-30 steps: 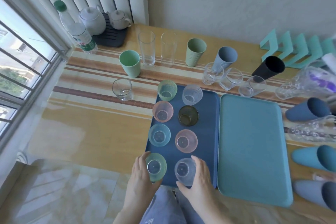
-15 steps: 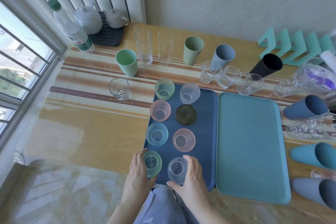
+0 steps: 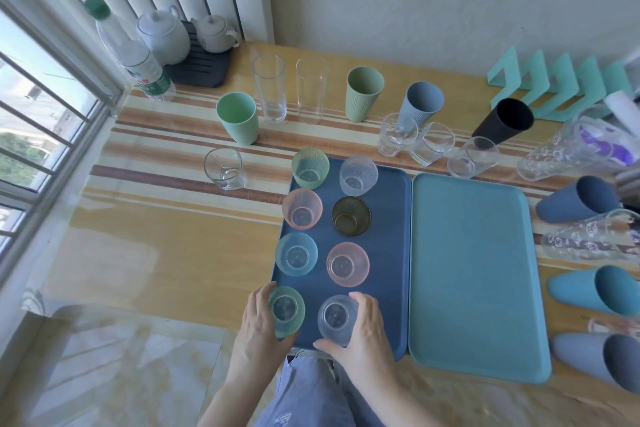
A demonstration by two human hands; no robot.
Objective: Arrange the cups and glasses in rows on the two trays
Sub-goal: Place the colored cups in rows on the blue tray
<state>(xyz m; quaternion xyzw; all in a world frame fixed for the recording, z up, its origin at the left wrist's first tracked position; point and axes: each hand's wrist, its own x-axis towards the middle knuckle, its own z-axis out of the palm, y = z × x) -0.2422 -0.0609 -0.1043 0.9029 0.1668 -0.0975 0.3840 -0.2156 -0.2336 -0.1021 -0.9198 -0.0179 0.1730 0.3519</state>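
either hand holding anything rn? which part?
Both. Left hand wraps the side wall of the green cup; right hand wraps the side wall of the clear cup. Both cups stand on the dark blue tray.

The striped wooden surface [image 3: 166, 239] carries a dark blue tray [image 3: 388, 253] touching a teal tray [image 3: 474, 270], upright tall glasses [image 3: 269, 94] near the wall, and tumblers [image 3: 595, 295] lying sideways at right.

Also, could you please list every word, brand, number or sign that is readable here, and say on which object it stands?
No text here can be read.
Water bottle: its green and red label carries print, too small and blurred to read.
Patterned clear glasses at the right: decoration only, no letters visible.
Cups and both trays: no markings visible.
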